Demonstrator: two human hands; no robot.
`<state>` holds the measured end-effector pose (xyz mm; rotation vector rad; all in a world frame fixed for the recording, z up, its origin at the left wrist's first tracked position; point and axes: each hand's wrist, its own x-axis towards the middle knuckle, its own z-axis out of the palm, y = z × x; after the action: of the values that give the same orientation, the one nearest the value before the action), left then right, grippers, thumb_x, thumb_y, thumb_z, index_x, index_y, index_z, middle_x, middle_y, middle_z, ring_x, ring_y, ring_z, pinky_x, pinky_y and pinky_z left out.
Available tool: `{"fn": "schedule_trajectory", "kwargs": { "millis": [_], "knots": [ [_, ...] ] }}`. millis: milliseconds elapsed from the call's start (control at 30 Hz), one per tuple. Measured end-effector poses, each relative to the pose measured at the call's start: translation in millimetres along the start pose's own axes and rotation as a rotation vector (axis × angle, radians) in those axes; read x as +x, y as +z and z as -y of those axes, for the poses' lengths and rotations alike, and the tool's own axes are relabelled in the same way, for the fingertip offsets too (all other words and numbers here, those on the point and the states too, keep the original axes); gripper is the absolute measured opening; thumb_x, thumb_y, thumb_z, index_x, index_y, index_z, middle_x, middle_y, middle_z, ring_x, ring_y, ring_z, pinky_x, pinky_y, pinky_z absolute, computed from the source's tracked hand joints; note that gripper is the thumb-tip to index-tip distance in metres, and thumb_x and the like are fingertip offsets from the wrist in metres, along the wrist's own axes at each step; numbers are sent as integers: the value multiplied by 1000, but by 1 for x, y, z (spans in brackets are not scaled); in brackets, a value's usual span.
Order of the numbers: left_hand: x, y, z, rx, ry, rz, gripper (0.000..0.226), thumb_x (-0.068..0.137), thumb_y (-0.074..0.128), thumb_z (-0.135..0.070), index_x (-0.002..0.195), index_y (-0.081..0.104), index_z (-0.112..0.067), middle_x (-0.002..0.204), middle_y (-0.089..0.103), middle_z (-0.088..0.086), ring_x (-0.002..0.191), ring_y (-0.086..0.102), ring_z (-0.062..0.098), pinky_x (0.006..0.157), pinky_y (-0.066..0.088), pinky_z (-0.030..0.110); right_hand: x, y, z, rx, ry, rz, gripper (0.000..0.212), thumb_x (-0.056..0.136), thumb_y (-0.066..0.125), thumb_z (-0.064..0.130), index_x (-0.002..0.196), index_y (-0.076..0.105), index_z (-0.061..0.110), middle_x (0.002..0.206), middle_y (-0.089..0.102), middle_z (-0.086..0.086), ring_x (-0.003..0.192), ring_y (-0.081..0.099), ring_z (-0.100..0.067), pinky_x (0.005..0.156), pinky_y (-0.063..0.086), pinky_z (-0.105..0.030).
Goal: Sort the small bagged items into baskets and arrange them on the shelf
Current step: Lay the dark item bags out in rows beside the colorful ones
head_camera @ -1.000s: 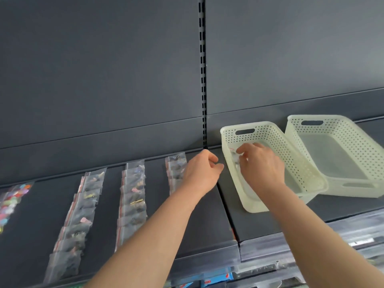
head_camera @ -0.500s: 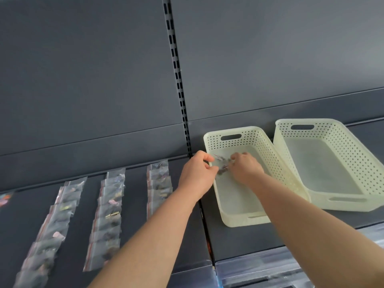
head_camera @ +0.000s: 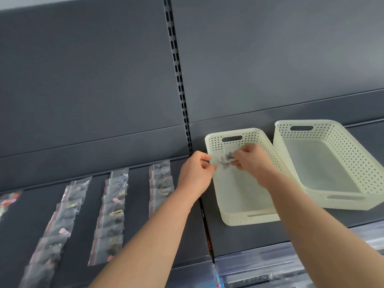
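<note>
1. The left hand and right hand each pinch one side of a small bag, fingers curled (so it stays flat, I think).
2. The small bag hangs over the left basket, likely so it can drop in.
3. More bags lie in rows on the shelf, easy to pick.

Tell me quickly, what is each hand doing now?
Left hand: pinches one edge of the small bag.
Right hand: pinches the same bag's other edge.
</note>
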<state>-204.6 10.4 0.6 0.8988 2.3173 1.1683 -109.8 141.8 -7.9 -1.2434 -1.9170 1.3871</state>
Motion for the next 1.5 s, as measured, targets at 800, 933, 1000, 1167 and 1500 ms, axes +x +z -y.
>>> {"fn": "schedule_trajectory", "kwargs": {
  "millis": [800, 933, 1000, 1167, 1500],
  "knots": [
    [-71, -117, 90, -554, -296, -36, 7, 93, 63, -8, 98, 65, -4, 68, 70, 2, 64, 65, 10, 69, 59, 25, -120, 128, 37, 370, 48, 208, 18, 92, 58, 8, 109, 59, 14, 87, 72, -8, 79, 71, -18, 74, 58, -31],
    [-68, -124, 95, -481, -246, -74, 7, 95, 57, -3, 96, 64, -4, 76, 67, 8, 69, 64, 15, 72, 61, 28, -127, 129, 33, 281, 54, 302, 13, 93, 59, 15, 105, 63, 17, 91, 73, -5, 83, 72, -15, 76, 58, -30],
    [-67, -124, 99, -408, -238, -37, 6, 95, 57, -3, 93, 63, -5, 79, 67, 10, 68, 64, 16, 71, 61, 30, -129, 129, 31, 224, 49, 326, 11, 92, 60, 22, 100, 67, 17, 88, 74, -3, 80, 71, -13, 74, 57, -29],
    [-62, -112, 121, -179, -264, -2, 9, 85, 67, -4, 90, 62, -8, 66, 68, 6, 60, 65, 21, 72, 62, 43, -130, 132, 11, -49, 47, 232, 11, 83, 63, 15, 75, 70, 19, 66, 68, -2, 65, 59, -15, 69, 57, -32],
    [-49, -90, 137, 257, -222, 26, 29, 81, 75, -24, 101, 54, -19, 88, 71, 3, 81, 70, 26, 77, 59, 41, -129, 136, -7, -428, -4, 123, 25, 80, 68, 34, 101, 55, 29, 83, 63, 13, 82, 62, -12, 69, 50, -29]
  ]
}}
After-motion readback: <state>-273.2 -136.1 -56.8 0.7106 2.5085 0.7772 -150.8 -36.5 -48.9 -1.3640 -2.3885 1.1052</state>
